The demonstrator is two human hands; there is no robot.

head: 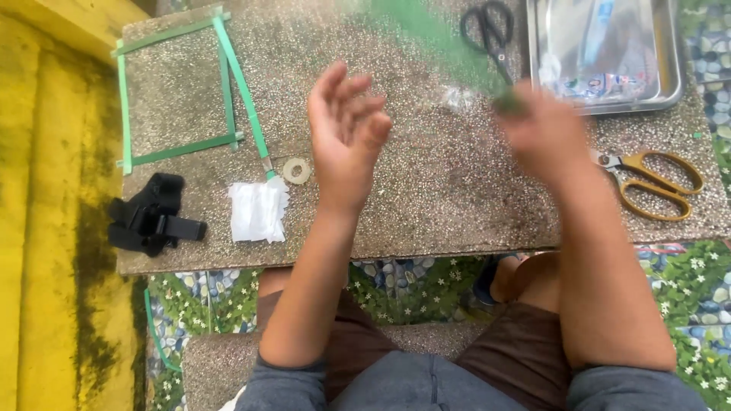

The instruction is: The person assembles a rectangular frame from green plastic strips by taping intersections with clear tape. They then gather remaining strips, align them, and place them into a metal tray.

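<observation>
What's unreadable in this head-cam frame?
- Right hand: motion-blurred, grip unclear.
- Green strip at that hand: smeared by motion, its end unclear.
- Metal tray: cut off by the top edge; contents blurred by glare.
- Black scissors: blade tips hidden behind the blurred strip and hand.

A speckled stone-chip table top (457,198), rough and matt, carries a frame of flat green plastic strapping (228,84) with a slight sheen. Beside it lie a small stack of thin, translucent white plastic sheets (259,209), a clear glossy tape roll (296,170) and a matt black plastic tool (152,217). A polished metal tray (670,84) gleams, holding shiny plastic packets. One pair of scissors (659,183) has steel blades and smooth yellow-orange plastic handles; a second pair (491,34) looks matt black. The right hand (544,133), blurred, grips a green plastic strip (434,34); the left hand (346,129) is bare. Patterned vinyl flooring (685,281) shows below.
</observation>
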